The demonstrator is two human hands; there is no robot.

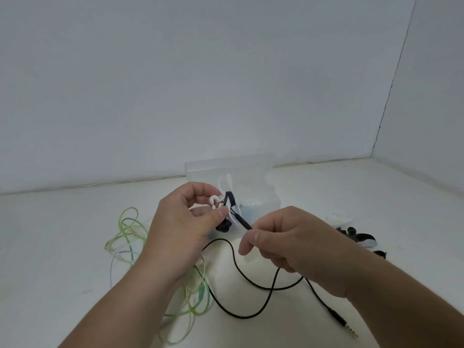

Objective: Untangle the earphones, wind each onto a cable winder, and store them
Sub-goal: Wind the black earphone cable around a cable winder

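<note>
"What does the left hand (pixel 180 222) hold?"
"It pinches the white winder (pixel 216 200), up above the table (pixel 326 184)."
"And the right hand (pixel 281 242)?"
"It pinches the black cable (pixel 242 220) near the winder. The rest lies below."

We note two plain pale walls (pixel 175 84) meeting at a right-hand corner (pixel 386 96), white tabletop (pixel 62 234) below, soft even light

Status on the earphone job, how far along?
Early to midway. Done: a dark bundle on the right may be an already wound set; hard to tell. In hand: left hand holds a white winder with a few turns of black cable; right hand pinches that cable. Left: most of it lies loose, the green earphones lie unwound, then the box.
</note>
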